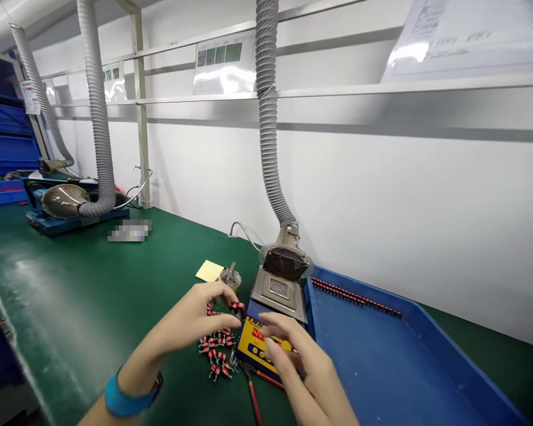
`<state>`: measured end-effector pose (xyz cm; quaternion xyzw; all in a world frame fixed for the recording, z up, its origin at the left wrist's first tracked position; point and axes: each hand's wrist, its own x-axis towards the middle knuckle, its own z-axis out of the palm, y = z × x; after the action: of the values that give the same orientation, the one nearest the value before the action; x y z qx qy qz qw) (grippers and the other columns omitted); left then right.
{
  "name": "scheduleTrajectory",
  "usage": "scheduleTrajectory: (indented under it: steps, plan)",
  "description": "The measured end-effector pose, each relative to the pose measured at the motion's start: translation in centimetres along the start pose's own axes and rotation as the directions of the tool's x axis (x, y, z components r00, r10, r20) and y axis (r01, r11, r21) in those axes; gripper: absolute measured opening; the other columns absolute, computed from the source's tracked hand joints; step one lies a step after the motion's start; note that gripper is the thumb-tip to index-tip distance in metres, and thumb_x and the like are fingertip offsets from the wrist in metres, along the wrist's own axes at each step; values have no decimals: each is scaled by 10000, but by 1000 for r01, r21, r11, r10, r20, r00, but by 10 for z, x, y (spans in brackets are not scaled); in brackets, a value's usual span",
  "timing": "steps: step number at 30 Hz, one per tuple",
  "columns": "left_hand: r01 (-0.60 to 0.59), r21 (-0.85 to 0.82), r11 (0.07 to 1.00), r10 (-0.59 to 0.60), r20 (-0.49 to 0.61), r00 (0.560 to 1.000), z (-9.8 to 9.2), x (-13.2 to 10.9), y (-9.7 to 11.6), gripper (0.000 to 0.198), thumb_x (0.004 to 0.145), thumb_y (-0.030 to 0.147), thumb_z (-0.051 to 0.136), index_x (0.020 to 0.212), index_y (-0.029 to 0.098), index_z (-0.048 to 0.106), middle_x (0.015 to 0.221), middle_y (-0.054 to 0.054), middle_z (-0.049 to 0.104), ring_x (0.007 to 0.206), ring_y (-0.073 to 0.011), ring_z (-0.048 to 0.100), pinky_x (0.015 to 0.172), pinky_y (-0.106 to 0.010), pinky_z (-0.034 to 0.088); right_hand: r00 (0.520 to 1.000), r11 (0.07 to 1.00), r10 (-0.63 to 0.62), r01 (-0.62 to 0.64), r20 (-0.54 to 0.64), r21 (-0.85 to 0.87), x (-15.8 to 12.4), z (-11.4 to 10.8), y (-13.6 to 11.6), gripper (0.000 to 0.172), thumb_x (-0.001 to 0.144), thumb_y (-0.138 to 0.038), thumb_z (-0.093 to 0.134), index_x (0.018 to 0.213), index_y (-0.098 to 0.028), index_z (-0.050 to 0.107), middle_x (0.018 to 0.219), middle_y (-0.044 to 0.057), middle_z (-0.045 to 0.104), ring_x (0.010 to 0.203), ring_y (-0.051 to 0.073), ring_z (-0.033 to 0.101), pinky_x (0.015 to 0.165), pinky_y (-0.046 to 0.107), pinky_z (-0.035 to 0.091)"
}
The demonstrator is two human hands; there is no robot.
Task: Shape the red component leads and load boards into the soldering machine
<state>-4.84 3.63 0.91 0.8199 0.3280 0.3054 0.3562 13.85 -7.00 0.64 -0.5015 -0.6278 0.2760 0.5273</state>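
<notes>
The left hand (195,316) pinches a small red-and-black component (238,306) between fingertips and thumb, beside a loose pile of red-and-black components with wire leads (212,354). The right hand's (311,367) fingers are half-curled before a yellow digital control panel (251,344), their grasp impossible to tell; red-handled pliers (254,397) lie left of them.

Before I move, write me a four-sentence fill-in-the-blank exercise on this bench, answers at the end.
1. The left hand pinches a small part coloured black and ____.
2. The wristband is worn on the ____ wrist.
3. The right hand is beside a front panel whose main colour is ____.
4. Parts lined up in rows lie in a tray coloured ____.

Missing words: red; left; yellow; blue.
</notes>
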Motion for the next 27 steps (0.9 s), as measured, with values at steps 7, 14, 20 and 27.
scheduleTrajectory:
  steps: [7,14,20,27]
  plan:
    - [-187,-416,890,172,-75,982,29,4,43,215,751,93,713,928,214,693,1047,-5,698,997,-177,623,889,-237,451,942,775,244,-47,-230,631,11,22,12,215,709,-405,811,776,-250,678,874,-7,640,867,132,611,751,178,505]
    - [-109,-819,564,-75,-182,980,57,18,33,35,757,195,759,756,169,781,831,-58,759,834,-174,679,769,-227,527,942,794,252,-70,-222,604,11,27,32,170,725,-349,813,804,-250,700,870,3,684,887,146,635,813,212,506]
    - [-239,-922,303,-301,-331,894,57,24,22,200,673,403,852,683,232,748,632,38,712,674,-90,653,724,-168,525,932,750,290,-82,-215,656,15,39,31,188,690,-345,838,767,-233,709,889,11,694,884,140,639,793,188,497]
    - [-56,-849,525,-32,-85,996,54,17,19,408,768,219,784,1158,282,683,1158,-34,700,1138,-184,605,974,-244,466,910,576,384,-101,-159,811,17,34,25,177,695,-299,837,807,-256,707,909,-15,677,829,115,650,781,209,533]
